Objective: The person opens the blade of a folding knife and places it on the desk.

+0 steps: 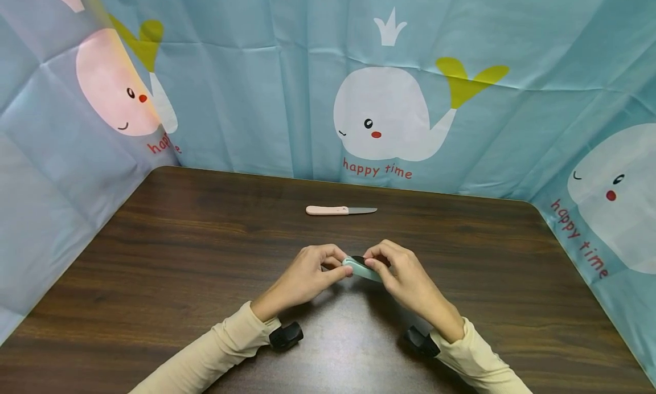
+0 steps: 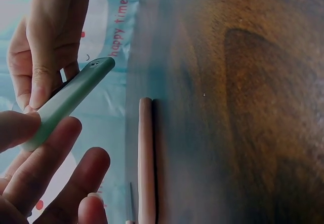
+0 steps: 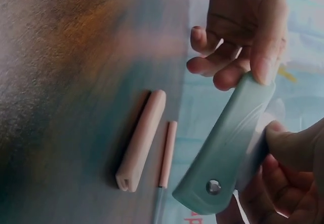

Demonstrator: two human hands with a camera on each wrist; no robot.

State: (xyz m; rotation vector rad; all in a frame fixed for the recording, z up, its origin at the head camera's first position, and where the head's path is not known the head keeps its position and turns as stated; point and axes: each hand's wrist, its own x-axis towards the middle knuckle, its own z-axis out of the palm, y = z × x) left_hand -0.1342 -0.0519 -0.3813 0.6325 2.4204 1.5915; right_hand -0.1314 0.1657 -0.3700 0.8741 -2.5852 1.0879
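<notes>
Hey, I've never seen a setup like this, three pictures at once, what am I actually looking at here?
There is no machine here, only a person's two bare hands. The wide picture comes from a camera worn on the head, looking down at a dark brown wooden table walled by a blue whale-print curtain. The other two come from cameras strapped to each wrist, so they show the same scene close up and turned sideways. Both the left hand and the right hand hold a pale green folding knife with its blade tucked in, one at each end, above the table. Farther back on the table lies a small open knife with a pink handle.
</notes>
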